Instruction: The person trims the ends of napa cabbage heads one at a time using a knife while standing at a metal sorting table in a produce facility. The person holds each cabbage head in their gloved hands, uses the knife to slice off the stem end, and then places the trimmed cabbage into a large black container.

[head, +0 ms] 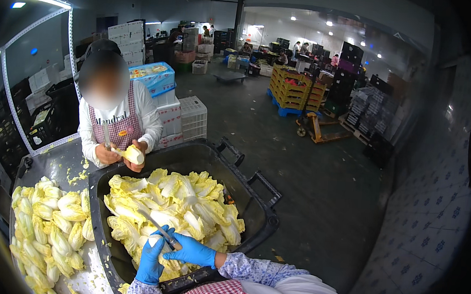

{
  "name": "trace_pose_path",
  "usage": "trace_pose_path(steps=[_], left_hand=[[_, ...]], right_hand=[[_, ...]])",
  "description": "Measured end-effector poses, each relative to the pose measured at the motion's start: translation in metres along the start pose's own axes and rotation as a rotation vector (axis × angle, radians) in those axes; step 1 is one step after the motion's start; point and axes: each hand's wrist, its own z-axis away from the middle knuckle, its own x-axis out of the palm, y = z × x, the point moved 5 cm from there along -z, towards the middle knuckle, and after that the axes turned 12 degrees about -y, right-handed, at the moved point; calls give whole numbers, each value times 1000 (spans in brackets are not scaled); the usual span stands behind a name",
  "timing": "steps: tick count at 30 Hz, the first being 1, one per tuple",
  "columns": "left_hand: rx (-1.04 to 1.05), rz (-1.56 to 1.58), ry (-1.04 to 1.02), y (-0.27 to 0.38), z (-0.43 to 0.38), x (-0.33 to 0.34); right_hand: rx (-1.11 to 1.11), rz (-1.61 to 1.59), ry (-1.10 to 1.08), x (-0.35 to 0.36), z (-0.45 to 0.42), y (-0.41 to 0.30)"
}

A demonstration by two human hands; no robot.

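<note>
In blue gloves, both my hands are over a black plastic bin (251, 224) heaped with loose yellow-white napa cabbage leaves (179, 200). My right hand (192, 249) grips a knife (161, 228) by its handle, the blade pointing up and to the left. Close against it, my left hand (150, 261) holds a pale cabbage piece (155, 239), mostly hidden by the fingers. To the left, many small trimmed cabbage hearts (48, 224) lie piled on a metal table (91, 259).
Across the bin a co-worker (118, 111) holds a knife (106, 137) and a cabbage heart (133, 155). Behind them stand white crates (193, 116) and a blue-wrapped box (152, 77). A yellow pallet jack (317, 127) stands by stacked yellow crates (289, 87). A wall (420, 231) runs along the right.
</note>
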Motion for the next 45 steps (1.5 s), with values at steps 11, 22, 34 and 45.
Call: trace_pose_path(steps=[11, 22, 34, 45], left_hand=[[-102, -327, 94, 15, 22, -11], [-154, -141, -74, 28, 43, -37], [24, 263, 303, 16, 37, -58], [143, 315, 486, -8, 13, -61]], right_hand=[[163, -109, -129, 14, 4, -1], [137, -6, -103, 14, -15, 14], [-116, 313, 147, -2, -20, -17], [-117, 353, 258, 34, -2, -18]])
